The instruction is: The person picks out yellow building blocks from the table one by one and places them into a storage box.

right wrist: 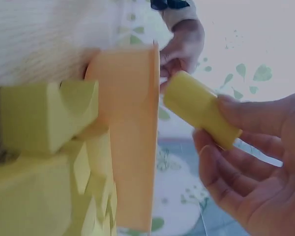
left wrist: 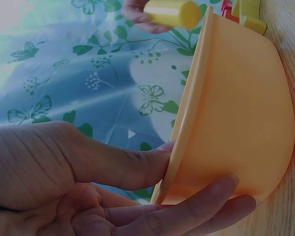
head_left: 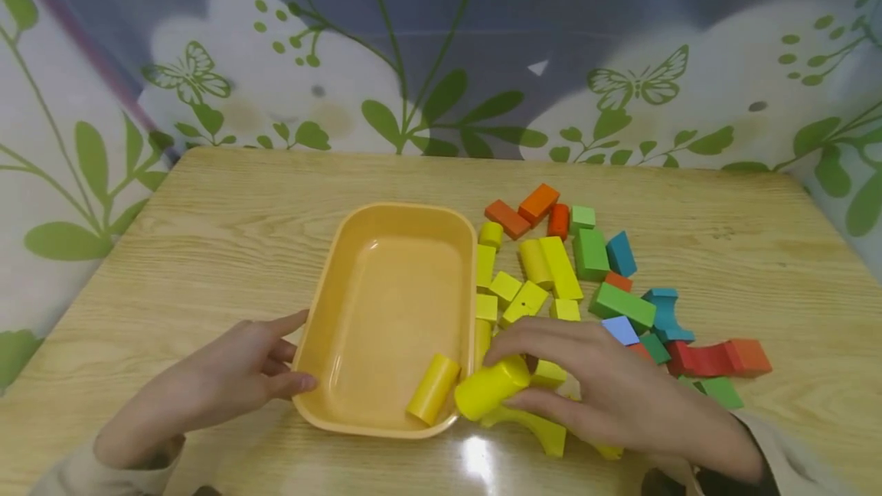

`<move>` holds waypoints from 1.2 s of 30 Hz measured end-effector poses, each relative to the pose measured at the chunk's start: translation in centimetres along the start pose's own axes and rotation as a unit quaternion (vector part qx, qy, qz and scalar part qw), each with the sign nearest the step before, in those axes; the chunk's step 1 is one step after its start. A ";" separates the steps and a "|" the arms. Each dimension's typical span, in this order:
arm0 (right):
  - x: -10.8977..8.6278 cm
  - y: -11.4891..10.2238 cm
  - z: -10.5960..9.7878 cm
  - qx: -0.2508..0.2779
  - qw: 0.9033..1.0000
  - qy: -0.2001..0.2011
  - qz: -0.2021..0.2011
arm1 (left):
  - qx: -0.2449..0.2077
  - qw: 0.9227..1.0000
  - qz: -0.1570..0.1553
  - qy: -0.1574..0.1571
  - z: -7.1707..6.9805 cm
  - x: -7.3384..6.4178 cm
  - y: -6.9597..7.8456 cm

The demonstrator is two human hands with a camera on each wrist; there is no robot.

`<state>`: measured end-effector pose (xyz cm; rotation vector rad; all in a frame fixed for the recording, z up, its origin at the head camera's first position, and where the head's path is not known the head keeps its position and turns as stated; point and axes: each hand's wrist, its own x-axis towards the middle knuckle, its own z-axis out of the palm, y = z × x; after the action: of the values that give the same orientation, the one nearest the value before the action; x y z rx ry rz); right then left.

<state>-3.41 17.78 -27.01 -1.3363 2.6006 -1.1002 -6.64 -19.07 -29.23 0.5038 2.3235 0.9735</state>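
An orange-yellow plastic tray (head_left: 393, 282) stands on the table, with one yellow cylinder block (head_left: 433, 389) lying inside near its front right corner. My left hand (head_left: 234, 370) grips the tray's left side; in the left wrist view the thumb lies on the rim and the fingers (left wrist: 206, 201) press the outer wall. Between thumb and fingers, my right hand (head_left: 592, 377) pinches another yellow cylinder block (head_left: 491, 389), tilted at the tray's right rim. In the right wrist view this cylinder (right wrist: 199, 105) is held off the table. Just below it lies a yellow arch block (head_left: 534, 427).
Loose yellow blocks (head_left: 561, 266) crowd the tray's right side. Farther right lie green blocks (head_left: 623, 305), blue blocks (head_left: 664, 312) and red blocks (head_left: 717, 358), with orange blocks (head_left: 539, 203) toward the back. A leaf-patterned wall covering (head_left: 441, 60) rises behind the wooden table (head_left: 227, 243).
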 end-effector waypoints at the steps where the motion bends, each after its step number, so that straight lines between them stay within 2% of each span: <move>1: 0.5 0.0 0.2 0.015 1.000 0.005 -0.007 | -0.001 1.000 0.000 0.000 0.0 0.0 0.0; 7: 3.4 1.0 2.7 0.062 0.998 -0.009 -0.032 | -0.005 1.000 -0.003 -0.003 0.0 -0.1 -0.1; 11: 4.5 1.5 4.6 0.041 0.996 -0.044 -0.058 | -0.001 1.000 -0.007 0.000 0.3 -0.1 -0.2; 14: 4.9 1.6 5.4 0.010 0.996 -0.069 -0.057 | 0.008 1.000 -0.010 0.005 0.3 -0.1 -0.1; 19: 5.4 1.5 5.8 -0.036 0.994 -0.100 -0.031 | 0.021 1.000 -0.014 0.007 0.1 0.0 0.1; 24: 5.7 1.3 5.9 -0.056 0.992 -0.111 0.001 | 0.027 1.000 -0.009 0.006 0.0 0.0 0.3; 31: 5.9 1.3 6.1 -0.114 0.988 -0.103 -0.014 | 0.024 1.000 -0.004 0.005 0.0 0.0 0.3; 36: 5.9 1.3 6.2 -0.120 0.987 -0.108 -0.017 | 0.015 1.000 -0.014 0.005 0.1 0.0 0.3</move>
<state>-6.11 10.51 -30.74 -1.4567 2.6186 -0.6163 -6.51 -18.82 -29.03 0.4773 2.3512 0.9325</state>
